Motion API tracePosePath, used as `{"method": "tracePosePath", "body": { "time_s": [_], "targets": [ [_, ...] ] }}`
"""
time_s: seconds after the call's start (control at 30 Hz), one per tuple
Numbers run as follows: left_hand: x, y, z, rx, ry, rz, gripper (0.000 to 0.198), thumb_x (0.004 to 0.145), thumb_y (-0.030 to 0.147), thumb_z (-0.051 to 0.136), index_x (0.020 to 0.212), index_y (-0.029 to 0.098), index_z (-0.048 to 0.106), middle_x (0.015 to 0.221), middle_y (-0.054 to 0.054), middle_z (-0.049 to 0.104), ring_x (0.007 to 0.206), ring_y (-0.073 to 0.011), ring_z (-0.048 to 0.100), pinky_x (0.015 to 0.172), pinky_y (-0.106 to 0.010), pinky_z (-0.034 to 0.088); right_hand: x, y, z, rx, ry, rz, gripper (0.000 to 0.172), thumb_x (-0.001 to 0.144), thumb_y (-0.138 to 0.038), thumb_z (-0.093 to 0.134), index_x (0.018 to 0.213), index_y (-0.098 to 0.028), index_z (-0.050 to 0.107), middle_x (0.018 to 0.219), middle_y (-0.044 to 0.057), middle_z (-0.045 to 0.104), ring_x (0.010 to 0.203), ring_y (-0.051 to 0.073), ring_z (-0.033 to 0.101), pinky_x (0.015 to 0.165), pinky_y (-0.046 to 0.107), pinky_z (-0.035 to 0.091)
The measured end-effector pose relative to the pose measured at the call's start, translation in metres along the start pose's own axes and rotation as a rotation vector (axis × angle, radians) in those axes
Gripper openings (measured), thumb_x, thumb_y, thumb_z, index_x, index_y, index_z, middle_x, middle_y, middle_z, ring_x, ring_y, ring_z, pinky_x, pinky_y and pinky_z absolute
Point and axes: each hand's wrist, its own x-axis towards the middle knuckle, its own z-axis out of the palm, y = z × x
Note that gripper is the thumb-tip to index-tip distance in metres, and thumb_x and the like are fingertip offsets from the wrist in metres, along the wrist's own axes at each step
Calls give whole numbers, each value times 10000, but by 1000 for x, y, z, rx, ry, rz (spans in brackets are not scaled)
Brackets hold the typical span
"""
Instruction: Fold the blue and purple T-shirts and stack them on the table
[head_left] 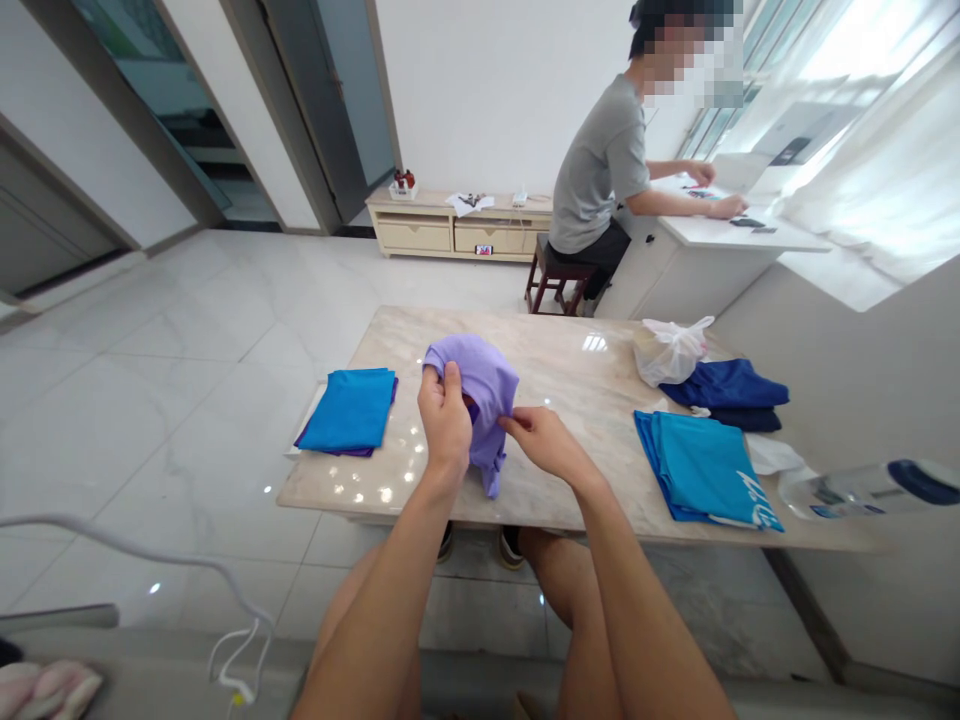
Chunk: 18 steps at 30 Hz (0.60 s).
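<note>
**A:** so where's the open room on that marble table [577,375]?

**B:** mostly the middle. There's a bare strip between the folded blue stack [349,410] on the left and the lavender shirt [487,385], and the far edge behind it is open too. The right side's crowded: teal shirts [705,465], navy pile [727,385], plastic bag [667,350], and a bottle [862,490] lying by the corner.

A crumpled lavender cloth garment [480,385] is held up above the glossy beige marble table [577,380], gripped near its top by the left hand [444,415] and pinched at its right edge by the right hand [544,440]. A folded bright blue garment [350,410] is laid on the table's left part, over a purple one. At the right, turquoise folded shirts [705,465], a dark navy garment [727,385] and a white plastic bag [670,350] are seen. At a white desk [739,235] behind, a person in a grey shirt [600,165] is seated.
</note>
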Motion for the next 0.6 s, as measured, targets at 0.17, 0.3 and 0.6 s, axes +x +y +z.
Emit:
{"method": "tracePosePath", "body": {
  "time_s": [0.17, 0.3, 0.6],
  "targets": [
    [-4, 10, 4, -83, -52, -33, 452, 974, 607, 773, 1253, 259, 694, 1261, -83, 776, 1255, -248, 726, 1045, -345, 591, 5, -13, -6, 238, 284, -31, 528, 971, -737, 601, 796, -242, 656, 750, 25, 668, 776, 223, 634, 771, 352, 563],
    [-11, -2, 10, 139, -364, -204, 362, 969, 571, 766, 942, 210, 773, 1027, -83, 814, 1129, -285, 752, 1005, -355, 580, 1, -26, -11, 395, 428, -42, 556, 966, -797, 580, 839, -256, 597, 776, 0, 610, 744, 189, 572, 728, 316, 539],
    [-17, -17, 11, 260, -641, -110, 338, 955, 513, 725, 894, 193, 815, 897, -52, 816, 858, -229, 727, 805, -319, 565, -3, -9, -27, 193, 718, 55, 641, 958, -860, 521, 715, -269, 466, 641, -38, 411, 625, 161, 386, 568, 309, 332]
  ]
}}
